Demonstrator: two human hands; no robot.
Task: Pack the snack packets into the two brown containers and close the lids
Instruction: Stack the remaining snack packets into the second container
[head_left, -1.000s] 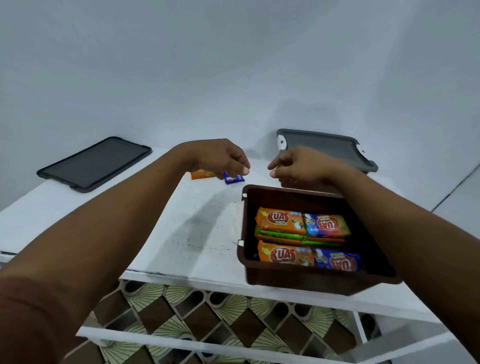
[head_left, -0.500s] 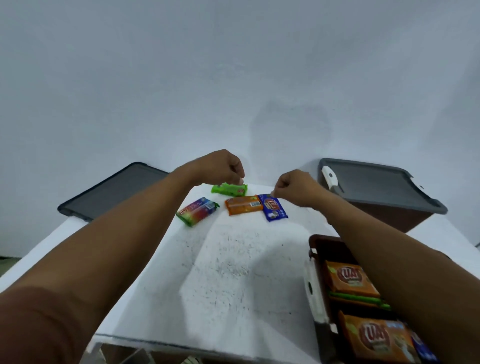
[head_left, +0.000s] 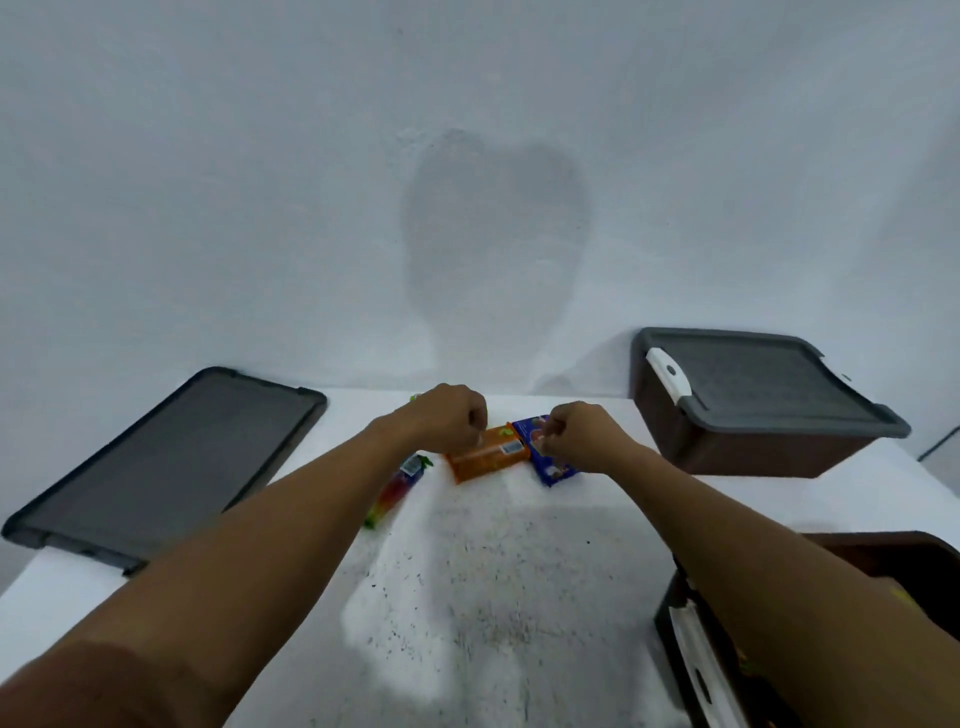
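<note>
Near the table's far edge lie an orange snack packet (head_left: 480, 461) and a blue snack packet (head_left: 555, 470), side by side. My left hand (head_left: 451, 415) is curled with its fingertips pinching the orange packet's far corner. My right hand (head_left: 579, 434) pinches the blue packet's far end. A rainbow-striped packet (head_left: 397, 487) lies just left of them, partly under my left forearm. Only a sliver of a green packet (head_left: 414, 397) shows behind my left hand. An open brown container (head_left: 670, 618) sits at the bottom right, mostly hidden by my right arm.
A second brown container (head_left: 748, 449) with its grey lid (head_left: 753, 387) on and a white latch stands at the back right. A loose grey lid (head_left: 156, 462) lies flat at the left. A white wall rises right behind the white table (head_left: 493, 597).
My left hand has shifted from the green packet to the orange one. My right hand stays at the blue packet. The view has tilted up, pushing the open container to the frame's edge.
</note>
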